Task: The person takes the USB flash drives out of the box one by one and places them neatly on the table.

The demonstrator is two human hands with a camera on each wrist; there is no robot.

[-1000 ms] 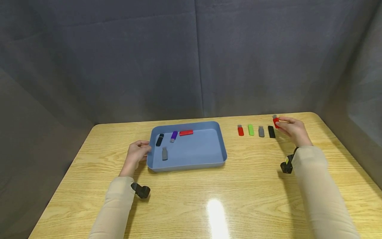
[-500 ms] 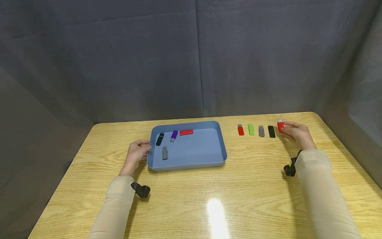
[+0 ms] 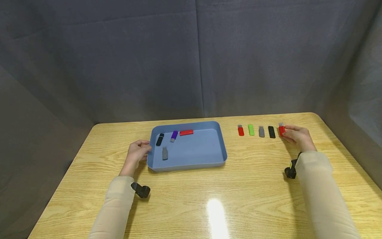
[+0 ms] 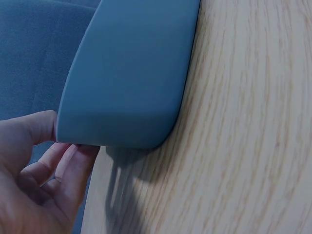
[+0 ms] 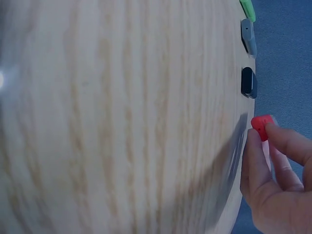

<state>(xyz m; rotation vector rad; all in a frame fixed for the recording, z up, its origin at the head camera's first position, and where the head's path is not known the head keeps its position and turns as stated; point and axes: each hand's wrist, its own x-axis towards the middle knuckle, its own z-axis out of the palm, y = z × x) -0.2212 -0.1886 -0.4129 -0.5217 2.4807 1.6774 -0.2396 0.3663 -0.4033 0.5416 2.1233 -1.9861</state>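
Note:
In the head view my right hand (image 3: pixel 300 137) pinches a red USB stick (image 3: pixel 281 130) between thumb and fingers, its metal plug pointing to the back. The stick is close over the table, at the right end of a row: a black stick (image 3: pixel 271 132), a grey one (image 3: pixel 261 131), a green one (image 3: pixel 251 129) and another red one (image 3: pixel 240 130). My left hand (image 3: pixel 137 154) holds the left wall of a blue tray (image 3: pixel 186 166). In the left wrist view its thumb (image 4: pixel 43 126) meets the rim, with the fingers curled against the wall.
Inside the tray lie a black USB stick (image 3: pixel 159 139), a purple one (image 3: pixel 174 136), a grey one (image 3: pixel 164 154) and a red one (image 3: pixel 186 132). The wooden table (image 3: pixel 253 192) backs onto a dark curtain (image 3: pixel 149 66), which also stands along both sides.
My right hand has moved slightly right, toward the front and down with the red USB stick, bringing it level with the row. The left hand and tray have stayed still.

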